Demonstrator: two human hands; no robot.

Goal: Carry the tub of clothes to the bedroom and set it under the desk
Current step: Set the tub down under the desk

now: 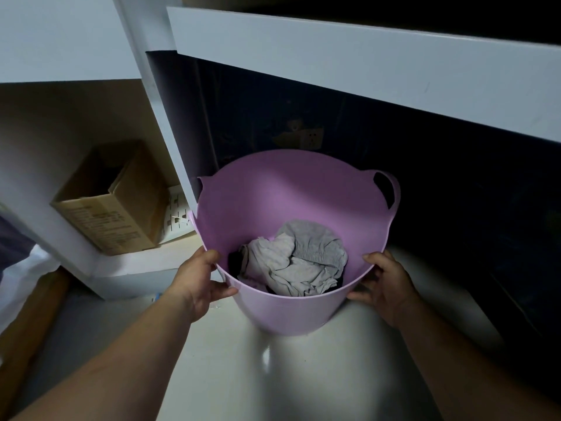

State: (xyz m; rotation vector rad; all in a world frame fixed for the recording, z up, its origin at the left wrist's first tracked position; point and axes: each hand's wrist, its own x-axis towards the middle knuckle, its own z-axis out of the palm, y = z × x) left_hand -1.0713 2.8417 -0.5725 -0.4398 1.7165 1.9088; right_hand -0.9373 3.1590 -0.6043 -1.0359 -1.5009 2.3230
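Note:
A lilac plastic tub (273, 192) with two loop handles stands on the pale floor, its far side under the front edge of the white desk (364, 59). Grey and dark clothes (300, 262) lie crumpled at its bottom. My left hand (200, 281) grips the tub's near-left rim, thumb inside and fingers on the outer wall. On the near-right side my right hand (385, 284) holds the wall just below the rim. The space under the desk behind the tub is dark.
The desk's white side panel (158, 117) rises just left of the tub. Beyond it an open cardboard box (112, 199) and a white power strip (179, 211) sit on a low shelf. A wooden piece (30, 326) lies at the far left. Glossy floor (273, 375) spreads in front.

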